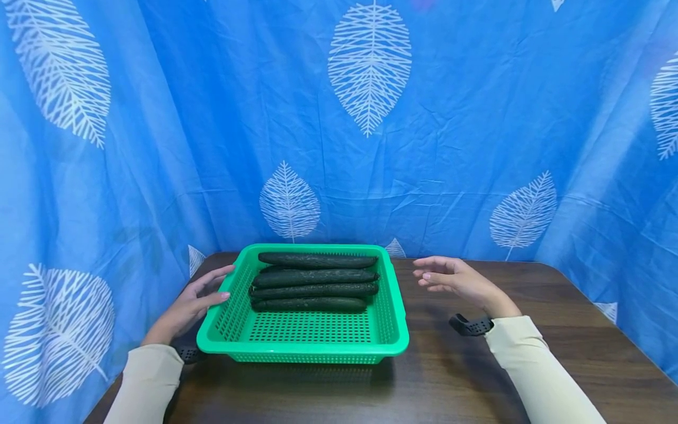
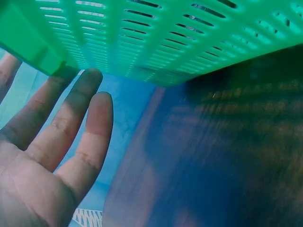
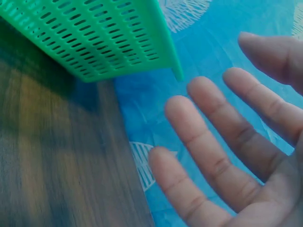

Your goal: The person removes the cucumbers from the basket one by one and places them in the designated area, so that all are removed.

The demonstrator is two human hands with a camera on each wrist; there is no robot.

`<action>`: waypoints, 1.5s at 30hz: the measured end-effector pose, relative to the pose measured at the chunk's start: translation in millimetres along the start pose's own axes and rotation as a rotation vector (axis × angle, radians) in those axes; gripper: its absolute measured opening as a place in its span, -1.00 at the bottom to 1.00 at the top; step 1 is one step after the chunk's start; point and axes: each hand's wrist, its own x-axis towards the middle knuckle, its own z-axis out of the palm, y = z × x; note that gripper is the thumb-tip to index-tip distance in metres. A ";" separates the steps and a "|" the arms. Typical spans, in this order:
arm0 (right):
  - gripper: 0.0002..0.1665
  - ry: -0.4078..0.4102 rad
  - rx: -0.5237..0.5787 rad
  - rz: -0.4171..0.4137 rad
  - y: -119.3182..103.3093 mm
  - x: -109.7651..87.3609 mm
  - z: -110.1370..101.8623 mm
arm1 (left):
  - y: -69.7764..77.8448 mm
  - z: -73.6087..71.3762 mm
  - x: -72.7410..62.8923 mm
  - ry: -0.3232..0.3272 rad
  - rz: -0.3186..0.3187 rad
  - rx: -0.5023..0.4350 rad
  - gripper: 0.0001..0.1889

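Observation:
A green plastic basket [image 1: 307, 347] with slotted walls stands on the brown table in the head view. Several long, dark green cucumbers [image 1: 315, 277] lie crosswise inside it, towards its far side. My left hand [image 1: 188, 303] is at the basket's left rim, thumb and fingers extended; in the left wrist view, fingertips [image 2: 90, 78] reach up to the underside of the rim, though contact is hard to tell. To the right of the basket, apart from it, my right hand [image 1: 461, 282] hovers with relaxed fingers and nothing in it.
The dark wooden table [image 1: 540, 330] extends to the right of the basket and in front of it. A blue curtain [image 1: 450, 147] with white leaf prints hangs behind the table and along both sides. Each wrist wears a black strap [image 1: 470, 325].

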 end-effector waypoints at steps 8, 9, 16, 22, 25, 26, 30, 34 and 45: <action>-0.40 0.082 -0.059 -0.018 -4.8 15.5 9.7 | 0.4 2.6 3.3 0.014 -0.062 -0.044 -0.46; -0.40 0.089 -0.063 -0.024 -5.5 17.5 10.7 | 0.0 2.9 3.4 0.016 -0.067 -0.048 -0.46; -0.43 0.138 -0.115 -0.046 -10.8 30.0 17.0 | -3.9 4.9 4.1 0.002 -0.031 -0.051 -0.46; -0.46 0.161 -0.126 -0.071 -14.9 43.2 23.9 | -5.5 5.6 3.7 0.031 -0.024 0.022 -0.46; -0.48 0.159 -0.121 -0.081 -18.2 49.6 26.8 | -5.9 5.6 4.1 0.038 -0.033 0.036 -0.46; -0.47 0.157 -0.124 -0.081 -19.7 51.4 27.5 | -6.0 5.7 4.3 0.037 -0.037 0.031 -0.46; -0.44 0.141 -0.151 -0.078 -27.1 57.5 30.9 | -7.1 6.7 4.3 0.036 -0.035 0.024 -0.45; -0.43 0.125 -0.166 -0.079 -33.4 64.8 34.9 | -8.2 6.3 3.3 0.041 -0.034 0.032 -0.45; -0.48 0.087 -0.175 -0.083 -49.7 85.2 49.6 | -11.2 5.3 4.2 0.043 -0.018 0.053 -0.42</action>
